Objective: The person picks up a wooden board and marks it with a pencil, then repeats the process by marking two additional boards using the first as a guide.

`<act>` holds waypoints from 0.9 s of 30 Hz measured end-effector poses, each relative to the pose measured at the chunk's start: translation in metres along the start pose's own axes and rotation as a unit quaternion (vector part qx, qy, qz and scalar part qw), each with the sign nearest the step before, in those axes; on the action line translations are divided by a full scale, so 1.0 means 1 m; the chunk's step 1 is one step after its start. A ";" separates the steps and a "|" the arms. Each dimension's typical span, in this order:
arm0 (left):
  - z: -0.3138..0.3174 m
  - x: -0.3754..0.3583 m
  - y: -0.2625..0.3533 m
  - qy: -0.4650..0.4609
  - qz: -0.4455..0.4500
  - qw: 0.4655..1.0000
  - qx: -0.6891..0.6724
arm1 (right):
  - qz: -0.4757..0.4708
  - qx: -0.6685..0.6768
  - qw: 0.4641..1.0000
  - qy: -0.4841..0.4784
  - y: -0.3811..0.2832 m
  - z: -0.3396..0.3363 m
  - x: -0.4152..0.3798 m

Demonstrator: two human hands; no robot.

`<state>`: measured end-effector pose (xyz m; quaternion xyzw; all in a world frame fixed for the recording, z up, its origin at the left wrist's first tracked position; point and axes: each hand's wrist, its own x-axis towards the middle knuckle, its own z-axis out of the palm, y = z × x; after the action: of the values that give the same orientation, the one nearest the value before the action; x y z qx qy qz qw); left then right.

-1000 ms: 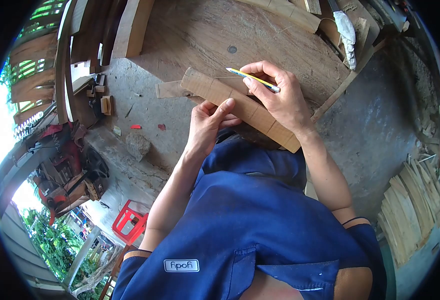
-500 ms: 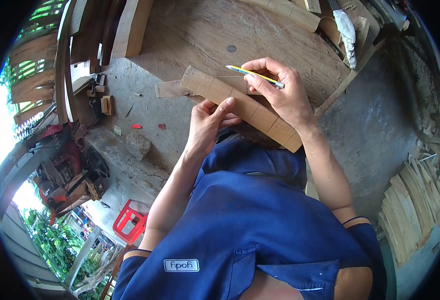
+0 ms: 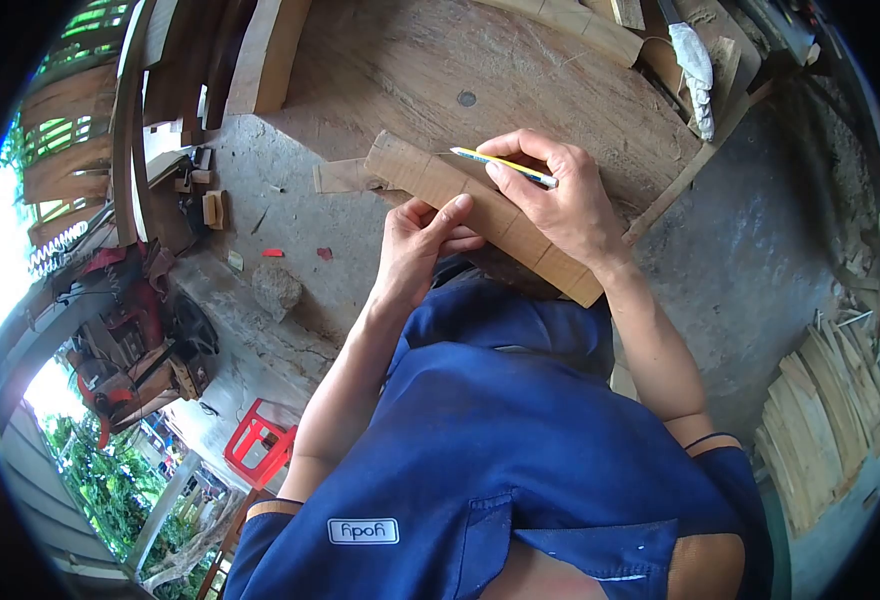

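My left hand [image 3: 428, 238] grips the lower edge of a wooden board [image 3: 520, 236], thumb on its face and the other fingers underneath. Several thin lines cross the board, which slants down to the right in front of my lap. Between the thumb and fingers of my right hand [image 3: 563, 195] is a yellow pencil [image 3: 505, 166], its tip pointing left and lying close to the board's upper edge. A thinner strip of wood [image 3: 343, 177] sticks out to the left from behind the board.
A large wooden tabletop [image 3: 410, 75] spreads out beyond the board. Thick timber [image 3: 265, 60] stands at its left end. On the right lies a stack of thin wood slats [image 3: 825, 420]. A red plastic stool [image 3: 260, 443] and a stone-like lump [image 3: 277, 291] are on the left.
My right hand has lowered slightly with the pencil, bringing the tip down toward the board's upper edge. My left hand and the board have hardly moved.
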<state>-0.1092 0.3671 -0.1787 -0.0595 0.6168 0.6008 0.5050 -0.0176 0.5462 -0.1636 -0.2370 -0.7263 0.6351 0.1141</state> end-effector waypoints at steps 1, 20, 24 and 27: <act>0.000 0.000 0.000 -0.001 0.000 1.000 0.001 | 0.000 0.000 1.000 0.000 -0.001 0.000 0.000; -0.001 0.001 0.000 -0.001 0.008 1.000 0.012 | -0.025 -0.104 0.992 -0.066 -0.018 -0.016 0.009; 0.003 0.000 0.002 0.007 0.014 1.000 0.011 | -0.028 -0.118 0.990 -0.072 -0.017 -0.020 0.007; 0.002 0.001 0.002 0.008 0.013 1.000 0.026 | -0.050 -0.122 0.989 -0.064 -0.014 -0.007 0.018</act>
<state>-0.1096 0.3698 -0.1778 -0.0438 0.6370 0.5905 0.4936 -0.0323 0.5602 -0.1509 -0.1717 -0.8151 0.5489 0.0691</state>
